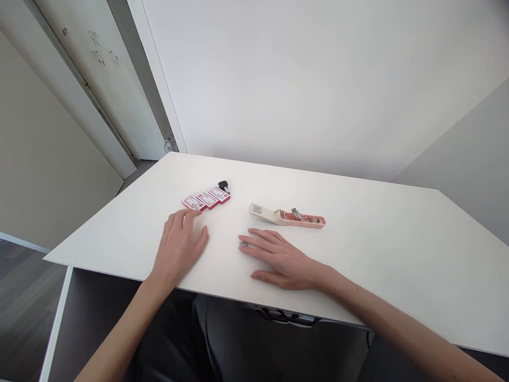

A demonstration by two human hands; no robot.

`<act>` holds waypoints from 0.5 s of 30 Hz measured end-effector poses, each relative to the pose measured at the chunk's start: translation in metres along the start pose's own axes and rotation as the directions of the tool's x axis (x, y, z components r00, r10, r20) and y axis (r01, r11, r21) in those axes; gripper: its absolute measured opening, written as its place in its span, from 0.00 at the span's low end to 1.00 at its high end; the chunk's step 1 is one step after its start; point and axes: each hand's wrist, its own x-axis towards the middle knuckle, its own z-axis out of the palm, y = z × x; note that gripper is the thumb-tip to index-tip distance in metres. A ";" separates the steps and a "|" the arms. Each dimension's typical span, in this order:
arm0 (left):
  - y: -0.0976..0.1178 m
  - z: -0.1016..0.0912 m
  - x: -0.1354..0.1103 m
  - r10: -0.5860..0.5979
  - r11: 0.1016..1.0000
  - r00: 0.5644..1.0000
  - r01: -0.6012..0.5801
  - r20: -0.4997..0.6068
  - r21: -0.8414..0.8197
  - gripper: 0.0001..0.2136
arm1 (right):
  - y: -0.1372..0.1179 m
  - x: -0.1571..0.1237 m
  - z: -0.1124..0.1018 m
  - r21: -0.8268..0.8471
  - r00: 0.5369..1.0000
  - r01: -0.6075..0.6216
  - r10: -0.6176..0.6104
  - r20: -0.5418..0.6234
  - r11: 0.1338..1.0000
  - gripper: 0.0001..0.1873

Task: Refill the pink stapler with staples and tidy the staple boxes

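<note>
My left hand [178, 244] rests on the table at the near left, with its thumb apart from loosely bent fingers. Its fingertips lie at the edge of the nearest of three small red-and-white boxes [209, 199]. Flat on the table to the right, my right hand [278, 259] has its fingers stretched out. A small grey metallic piece [243, 244] shows at its fingertips, partly covered. Just beyond that hand lies a hinged, stapler-like item, its cream part [265, 213] swung out and its pink base [306, 220] showing loose metal parts inside.
A small black object [223, 185] lies behind the boxes. The white table [377, 228] meets a white wall [302, 79] at the back. Dark cables [286, 317] hang beneath the front edge, and a door frame [155, 69] stands at the left.
</note>
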 end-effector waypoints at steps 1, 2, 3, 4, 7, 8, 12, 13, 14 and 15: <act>0.001 0.000 0.000 0.036 0.999 0.999 -0.036 -0.017 0.018 0.15 | 0.000 0.001 0.001 -0.009 1.000 0.009 -0.009 -0.003 1.000 0.29; 0.002 0.000 0.000 0.068 0.997 0.997 -0.067 -0.031 0.032 0.14 | 0.000 0.001 0.002 -0.007 1.000 0.017 -0.017 -0.023 1.000 0.27; 0.002 0.000 0.000 0.098 0.995 0.994 -0.097 -0.039 0.039 0.13 | 0.001 0.002 0.004 0.001 0.998 0.026 -0.026 -0.054 1.000 0.25; 0.003 -0.001 0.000 0.126 0.991 0.991 -0.124 -0.045 0.040 0.13 | 0.002 0.003 0.005 0.014 0.995 0.036 -0.035 -0.093 0.999 0.22; 0.004 0.000 0.001 0.208 0.978 0.977 -0.208 -0.042 0.022 0.11 | 0.007 0.005 0.009 0.052 0.975 0.068 -0.055 -0.213 0.996 0.15; 0.004 0.000 0.002 0.238 0.971 0.970 -0.238 -0.039 0.010 0.11 | 0.008 0.006 0.010 0.059 0.969 0.077 -0.060 -0.241 0.995 0.13; 0.013 0.007 0.009 0.350 0.934 0.936 -0.352 -0.040 -0.064 0.10 | 0.009 0.008 0.010 0.060 0.958 0.094 -0.074 -0.279 0.994 0.11; 0.016 0.009 0.011 0.371 0.924 0.928 -0.373 -0.043 -0.084 0.10 | 0.009 0.008 0.010 0.058 0.957 0.099 -0.079 -0.278 0.993 0.11; 0.021 0.012 0.014 0.389 0.914 0.920 -0.392 -0.046 -0.103 0.10 | 0.008 0.009 0.010 0.054 0.958 0.102 -0.083 -0.275 0.993 0.11; 0.026 0.015 0.017 0.402 0.907 0.915 -0.405 -0.047 -0.118 0.11 | 0.008 0.009 0.009 0.047 0.959 0.101 -0.085 -0.270 0.994 0.11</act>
